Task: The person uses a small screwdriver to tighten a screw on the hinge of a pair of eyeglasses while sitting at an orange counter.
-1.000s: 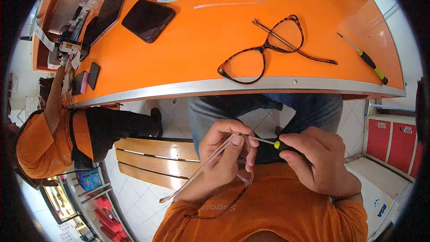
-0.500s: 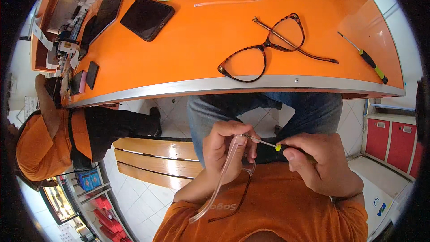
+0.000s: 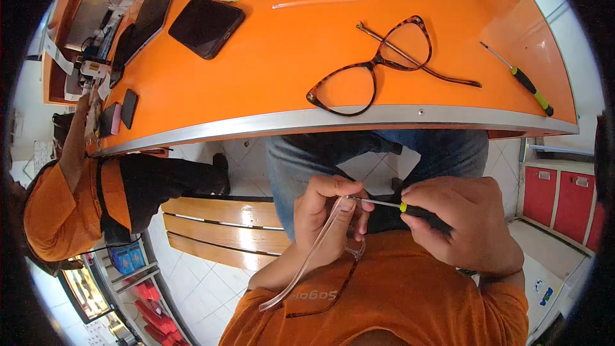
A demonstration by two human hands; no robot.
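Shiny orange bench [image 3: 256, 70] with brown speckled glasses [image 3: 373, 64] and flat black phone [image 3: 206, 27], in front of it left fingers [image 3: 328, 186] holding, partly hiding, clear plastic glasses [image 3: 309, 263], right fingers [image 3: 426, 193] gripping thin metal screwdriver [image 3: 403, 207]

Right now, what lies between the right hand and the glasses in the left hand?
In the head view, the thin metal shaft of a screwdriver spans from the right hand to the clear-armed glasses in the left hand.
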